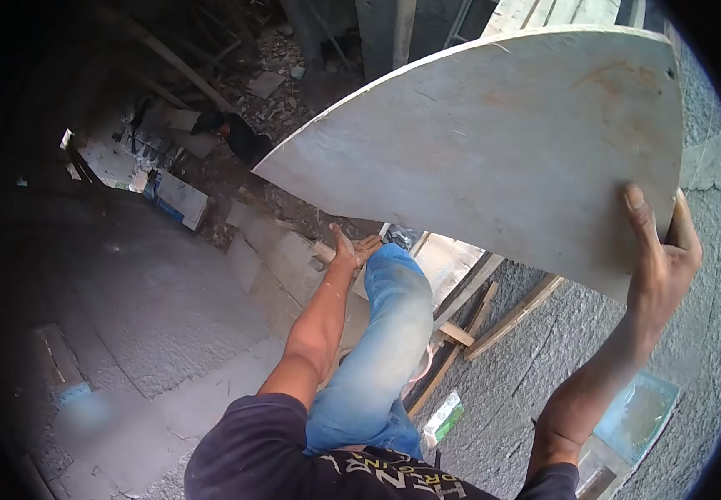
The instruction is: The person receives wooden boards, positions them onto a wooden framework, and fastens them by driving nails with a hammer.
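While right hand (664, 267) grips curved board (493, 158) at right edge, board fills upper right of frame. Left hand (353, 248) spread open by knee (395, 265) near frame centre, below board; contact unclear. Step seems holding board up; next move likely calls for firm right grip, left support.

Curved panel (477, 158) held at its broad end by the right hand (658, 262)

The right thumb (639, 212) lies on the panel's face, fingers around its edge. Just under the panel's lower edge, the left hand (352, 247) is open with fingers spread; whether it touches the panel cannot be told. Below the panel, a knee in blue jeans (398, 287) rises beside that hand, and wooden strips (514, 318) show against rough ground (527, 383). Past the panel's pointed tip lie rubble (275, 108) and a white-and-blue box (181, 198)
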`<state>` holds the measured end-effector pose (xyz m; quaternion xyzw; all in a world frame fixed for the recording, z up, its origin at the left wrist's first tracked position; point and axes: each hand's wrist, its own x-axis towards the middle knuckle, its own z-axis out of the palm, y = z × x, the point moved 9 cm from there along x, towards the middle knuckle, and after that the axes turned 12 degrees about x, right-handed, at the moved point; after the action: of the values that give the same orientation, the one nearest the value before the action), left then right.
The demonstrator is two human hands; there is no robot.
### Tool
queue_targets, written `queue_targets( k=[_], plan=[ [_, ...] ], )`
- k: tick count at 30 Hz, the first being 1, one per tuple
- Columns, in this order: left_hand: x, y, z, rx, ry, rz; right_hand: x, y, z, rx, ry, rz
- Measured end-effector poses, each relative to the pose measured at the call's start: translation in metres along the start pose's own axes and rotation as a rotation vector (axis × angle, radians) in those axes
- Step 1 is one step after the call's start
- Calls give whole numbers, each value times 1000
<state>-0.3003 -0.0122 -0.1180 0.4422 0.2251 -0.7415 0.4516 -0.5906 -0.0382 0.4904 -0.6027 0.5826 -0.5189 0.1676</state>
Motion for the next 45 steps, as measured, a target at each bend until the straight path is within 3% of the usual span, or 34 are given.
queue_targets(
  k=[4, 9, 11, 13, 16, 21, 23, 24, 28, 30, 32, 34, 36, 39, 41, 43, 45],
  plan=[
    [10, 16, 78, 46, -219, 75, -87, 29, -115, -13, 359, 122],
    [17, 47, 105, 649, -138, 285, -244, 103, -190, 26, 808, 204],
    [-4, 68, 118, 709, -58, 365, -326, 161, -198, 178, 967, 358],
    [-41, 87, 147, 870, -22, 511, -401, 215, -182, 134, 1040, 619],
    [-89, 100, 208, 1115, -64, 721, -482, 281, -135, 222, 1322, 763],
    [-121, 39, 332, 1534, -226, 988, -572, 365, -55, 415, 1633, 972],
    [-134, -19, 387, 1551, -318, 1087, -596, 404, -19, 524, 1798, 1072],
    [-115, -39, 403, 1624, -365, 996, -604, 414, -8, 522, 1816, 1076],
    [-60, -129, 472, 1920, -437, 1081, -616, 460, 34, 559, 1852, 1273],
    [-7, -157, 480, 1942, -446, 1008, -619, 477, 54, 599, 1906, 1401],
    [29, -173, 480, 2066, -338, 1008, -637, 512, 66, 619, 1943, 1362],
    [63, -179, 475, 2025, -426, 996, -627, 508, 59, 563, 1980, 1414],
    [89, -188, 472, 2071, -531, 883, -661, 551, 68, 561, 1905, 1460],
    [121, -189, 473, 2074, -560, 925, -690, 635, 95, 816, 1673, 1451],
    [128, -195, 470, 2151, -584, 947, -680, 641, 99, 804, 1665, 1510],
    [127, -200, 461, 2222, -539, 993, -701, 652, 107, 647, 1440, 1812],
    [130, -201, 457, 2278, -541, 1067, -706, 654, 109, 620, 1422, 1836]
  ],
)
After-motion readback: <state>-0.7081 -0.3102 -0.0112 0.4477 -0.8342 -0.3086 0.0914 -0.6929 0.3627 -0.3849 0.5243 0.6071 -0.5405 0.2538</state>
